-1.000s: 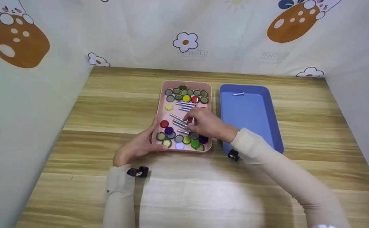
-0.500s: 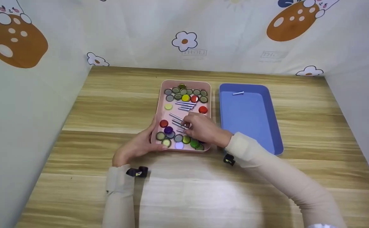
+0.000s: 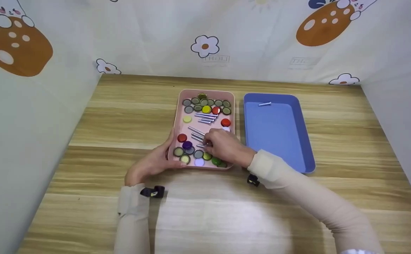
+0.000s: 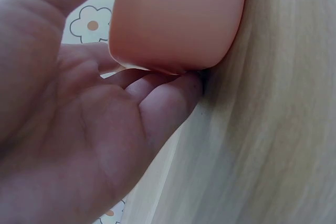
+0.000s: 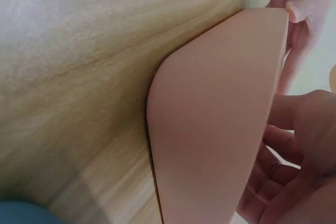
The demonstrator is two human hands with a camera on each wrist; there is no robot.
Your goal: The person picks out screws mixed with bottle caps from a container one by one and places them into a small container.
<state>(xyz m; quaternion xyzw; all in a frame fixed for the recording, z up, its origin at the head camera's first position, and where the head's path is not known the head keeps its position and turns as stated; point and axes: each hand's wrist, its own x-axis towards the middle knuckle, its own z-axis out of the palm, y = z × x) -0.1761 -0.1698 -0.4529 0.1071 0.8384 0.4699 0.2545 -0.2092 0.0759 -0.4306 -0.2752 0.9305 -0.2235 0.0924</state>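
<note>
The surface (image 3: 121, 120) has a wood grain running left to right, with a bright glare (image 3: 209, 218) at its near middle. On it, toward the far side, stand a pink tray (image 3: 221, 95) and, just right of it, a blue tray (image 3: 274, 132).

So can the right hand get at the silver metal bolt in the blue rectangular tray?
Probably yes: the right hand is at the pink rectangular tray alongside and would need to lift across, but nothing covers the bolt in the blue tray.
</note>
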